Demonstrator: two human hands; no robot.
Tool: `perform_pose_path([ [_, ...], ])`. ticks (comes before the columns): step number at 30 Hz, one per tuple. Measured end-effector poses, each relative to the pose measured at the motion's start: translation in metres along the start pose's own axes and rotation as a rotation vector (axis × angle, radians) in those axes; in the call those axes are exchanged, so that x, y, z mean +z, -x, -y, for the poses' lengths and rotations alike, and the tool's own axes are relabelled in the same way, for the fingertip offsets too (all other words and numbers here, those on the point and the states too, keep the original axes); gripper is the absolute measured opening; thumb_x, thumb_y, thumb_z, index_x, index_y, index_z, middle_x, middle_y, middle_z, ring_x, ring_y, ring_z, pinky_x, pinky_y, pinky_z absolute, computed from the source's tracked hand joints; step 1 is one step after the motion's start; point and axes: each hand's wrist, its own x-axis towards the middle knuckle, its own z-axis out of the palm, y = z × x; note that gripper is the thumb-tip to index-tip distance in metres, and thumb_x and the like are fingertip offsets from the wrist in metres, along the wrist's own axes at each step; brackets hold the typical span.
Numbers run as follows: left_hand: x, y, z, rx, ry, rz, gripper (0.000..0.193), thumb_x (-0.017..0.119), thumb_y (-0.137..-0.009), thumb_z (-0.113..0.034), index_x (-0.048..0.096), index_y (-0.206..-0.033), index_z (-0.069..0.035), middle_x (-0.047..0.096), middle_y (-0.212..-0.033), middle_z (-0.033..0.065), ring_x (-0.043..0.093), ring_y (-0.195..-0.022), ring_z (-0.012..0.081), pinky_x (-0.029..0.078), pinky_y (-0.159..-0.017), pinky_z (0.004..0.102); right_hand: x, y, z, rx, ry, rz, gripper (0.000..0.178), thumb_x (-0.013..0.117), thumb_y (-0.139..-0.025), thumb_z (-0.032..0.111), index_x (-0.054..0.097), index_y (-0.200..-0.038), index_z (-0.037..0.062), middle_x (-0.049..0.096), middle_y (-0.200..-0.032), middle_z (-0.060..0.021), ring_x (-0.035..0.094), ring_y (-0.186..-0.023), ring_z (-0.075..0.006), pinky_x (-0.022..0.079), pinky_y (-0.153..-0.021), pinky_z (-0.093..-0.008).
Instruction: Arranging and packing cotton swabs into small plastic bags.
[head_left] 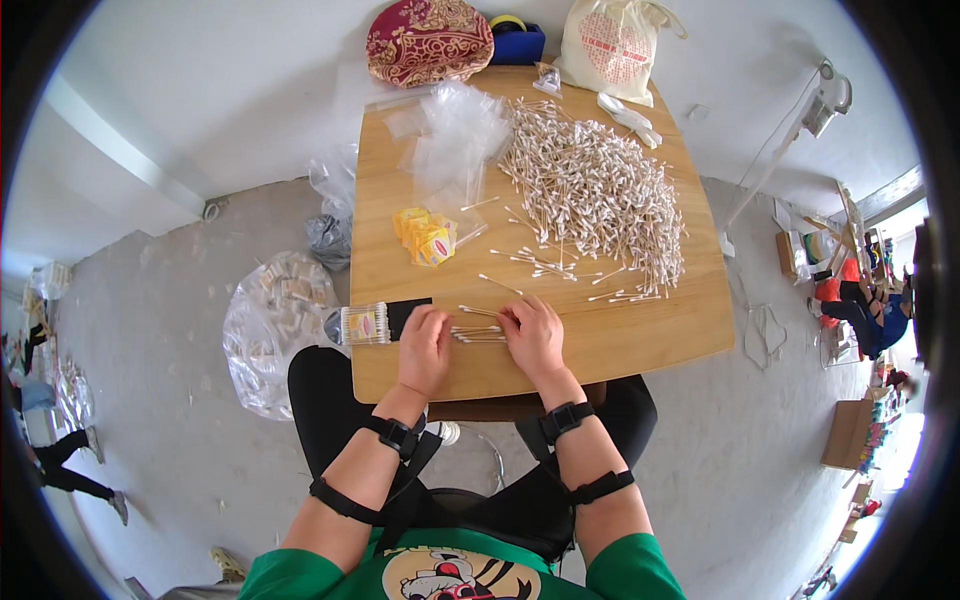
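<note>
A small row of cotton swabs (478,334) lies on the table between my hands, near the front edge. My right hand (533,336) is closed at the row's right end, its fingertips pinching swab ends. At the left end, my left hand (426,347) has its fingers curled in; what they hold is hidden. A filled clear bag of cotton swabs (362,325) with a yellow label sits left of my left hand, beside a black strip (405,314). Beyond my hands spreads a big pile of loose cotton swabs (600,190). A few stray swabs lie in front of it.
On the wooden table (640,340) are yellow cards (425,237), clear plastic bags (455,125) and a white object (630,118). A patterned cloth (430,42), blue tape dispenser (516,44) and cloth bag (612,45) stand behind. A large filled plastic bag (275,335) rests on the floor left.
</note>
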Motion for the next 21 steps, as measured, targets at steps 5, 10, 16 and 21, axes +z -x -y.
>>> perform_pose_path([
  [5, 0.001, -0.004, -0.002, -0.081, 0.185, -0.09, 0.028, 0.048, -0.107, -0.017, 0.058, -0.124, 0.003, 0.056, -0.129, 0.023, 0.056, -0.119, 0.0397, 0.046, -0.102, 0.0409, -0.004, -0.008, -0.003, 0.067, -0.044, -0.043, 0.004, 0.072, -0.083, 0.01, 0.071, -0.087, 0.0086, 0.064, -0.085, -0.0093, 0.062, -0.084, -0.0323, 0.052, -0.074, -0.043],
  [10, 0.012, -0.004, -0.001, -0.347, 0.593, -0.021, 0.052, 0.036, -0.112, -0.037, 0.047, -0.143, 0.002, 0.047, -0.15, 0.0186, 0.045, -0.138, 0.0297, 0.033, -0.116, 0.0372, 0.0, -0.022, -0.006, 0.016, 0.085, -0.085, 0.009, 0.071, -0.084, 0.009, 0.071, -0.092, 0.0076, 0.064, -0.089, -0.0099, 0.062, -0.089, -0.0337, 0.052, -0.078, -0.0432],
  [16, 0.028, -0.001, -0.012, -0.389, 0.823, 0.043, 0.061, 0.036, -0.111, -0.042, 0.036, -0.153, 0.002, 0.038, -0.158, 0.0149, 0.035, -0.146, 0.022, 0.026, -0.119, 0.0336, -0.003, -0.017, -0.01, -0.014, 0.063, 0.101, 0.006, 0.071, -0.083, 0.008, 0.071, -0.089, 0.0074, 0.063, -0.089, -0.0101, 0.063, -0.09, -0.0326, 0.053, -0.079, -0.0434],
  [21, 0.028, -0.001, -0.008, -0.411, 0.868, 0.001, 0.058, 0.036, -0.111, -0.041, 0.038, -0.153, -0.002, 0.038, -0.159, 0.0141, 0.034, -0.146, 0.0226, 0.026, -0.119, 0.033, -0.014, -0.01, -0.004, 0.084, -0.149, 0.126, 0.006, 0.074, -0.079, 0.008, 0.07, -0.084, 0.0077, 0.063, -0.089, -0.0102, 0.063, -0.087, -0.0325, 0.053, -0.077, -0.0437],
])
